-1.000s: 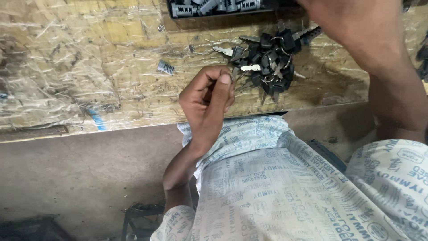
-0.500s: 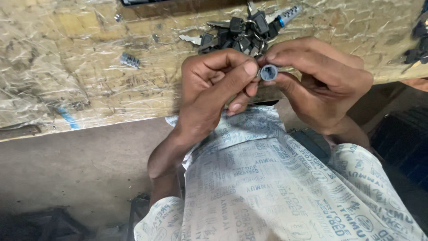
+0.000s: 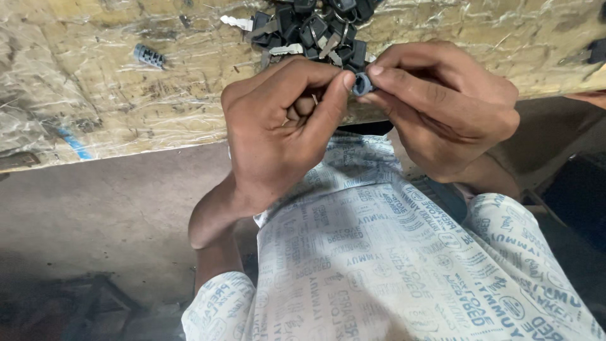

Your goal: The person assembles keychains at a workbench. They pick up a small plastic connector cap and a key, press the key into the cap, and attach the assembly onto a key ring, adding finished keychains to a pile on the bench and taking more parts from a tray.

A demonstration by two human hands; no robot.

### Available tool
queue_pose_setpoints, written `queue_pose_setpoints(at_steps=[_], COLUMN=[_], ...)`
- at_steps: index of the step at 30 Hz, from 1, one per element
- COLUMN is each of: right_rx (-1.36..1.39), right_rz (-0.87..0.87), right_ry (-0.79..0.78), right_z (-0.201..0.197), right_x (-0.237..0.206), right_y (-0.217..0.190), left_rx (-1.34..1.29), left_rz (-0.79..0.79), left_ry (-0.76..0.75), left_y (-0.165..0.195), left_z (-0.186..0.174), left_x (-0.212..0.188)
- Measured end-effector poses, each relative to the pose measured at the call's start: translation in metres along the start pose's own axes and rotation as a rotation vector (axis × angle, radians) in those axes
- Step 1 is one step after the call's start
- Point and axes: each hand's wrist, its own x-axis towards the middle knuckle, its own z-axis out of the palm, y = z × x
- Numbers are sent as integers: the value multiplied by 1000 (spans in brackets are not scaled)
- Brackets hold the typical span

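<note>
Left hand [image 3: 284, 126] and right hand [image 3: 442, 107] pinching one small grey cylinder [image 3: 362, 83] at the workbench edge [image 3: 126, 148], key pile [image 3: 315, 28] just beyond.

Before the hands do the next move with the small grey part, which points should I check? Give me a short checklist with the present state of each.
1. Small grey part pinched between both hands: ok.
2. Left hand thumb touching the part: ok.
3. Right hand fingertips on the part: ok.
4. Part's own details visible: cannot tell, fingers cover most of it.
5. Pile of dark keys lying on the bench, apart from the hands: ok.
6. Loose grey piece lying on the bench, away from its edge: ok.
</note>
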Motion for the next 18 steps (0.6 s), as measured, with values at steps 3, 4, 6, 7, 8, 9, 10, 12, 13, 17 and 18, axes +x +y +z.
queue_pose_setpoints(at_steps=[3,4,6,7,8,9,10,12,13,17,18], right_rx=[79,123,213,169,125,81,78,73,84,110,109], right_rz=[-47,-41,-28,-45,-60,-74,-132,-249,-232,-154,-133], right_ry=[26,34,53,46,39,31,38,53,63,145,180], right_z=[1,2,2,2,1,1,0,0,1,12,16], right_x=[0,-2,-4,-6,-8,-9,-9,-10,-9,-9,-10], right_y=[4,5,8,9,10,11,11,12,13,12,12], left_rx=[-100,-157,-265,-275,-285,-253,-191,-32,27,161,183], left_rz=[6,-27,-117,-144,-171,-173,-135,-20,38,223,286], left_ry=[-113,-149,-206,-223,-240,-252,-247,-218,-187,26,120], left_y=[-2,-3,-4,-5,-5,-5,-5,-4,-2,6,7], left_z=[-7,-10,-15,-17,-18,-21,-21,-17,-13,17,26], left_x=[8,9,9,8,7,5,4,3,4,11,13])
